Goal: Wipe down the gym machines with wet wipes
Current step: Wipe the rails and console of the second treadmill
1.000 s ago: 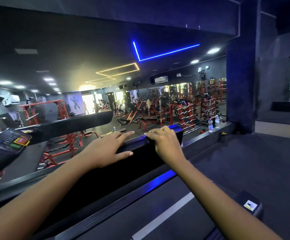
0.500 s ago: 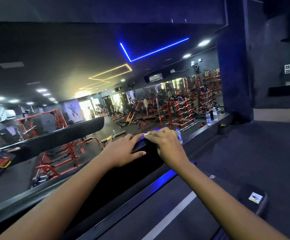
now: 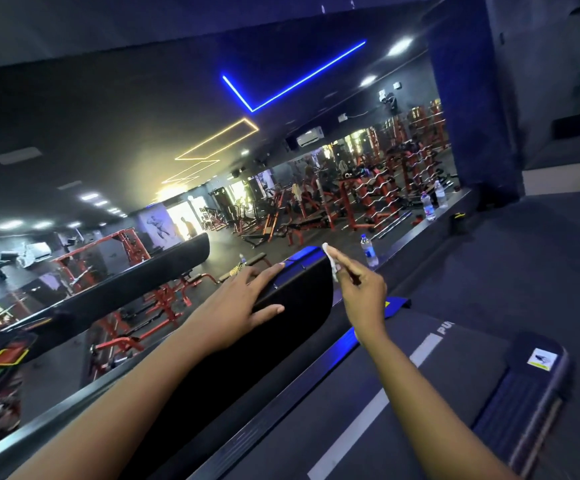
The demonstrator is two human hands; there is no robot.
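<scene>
dim gym with dark walls and a dark floor (image 3: 530, 278), seen from over a treadmill. a wide mirror (image 3: 115, 140) fills the wall ahead and reflects a long room of red racks (image 3: 361, 199), white ceiling spots, a blue light (image 3: 295, 83) bent at an angle, and yellow light outlines. water bottles stand along the ledge at the mirror's foot, one bottle (image 3: 369, 251) just past the hands. the treadmill's front cover (image 3: 302, 299) is a glossy black hump with a blue strip along its top. below it lie a blue-lit side rail and the grey belt (image 3: 316, 427) with a white stripe. the left hand (image 3: 243, 306) rests flat on the cover's top edge, fingers straight and spread, thumb down the near face, gripping nothing. the right hand (image 3: 364, 296) is raised just beyond the cover's right end and pinches a wipe (image 3: 330, 259) between thumb and fingertips. the wipe is small, white and crumpled, held upright beside the cover's top right corner; whether it touches the cover cannot be told.
</scene>
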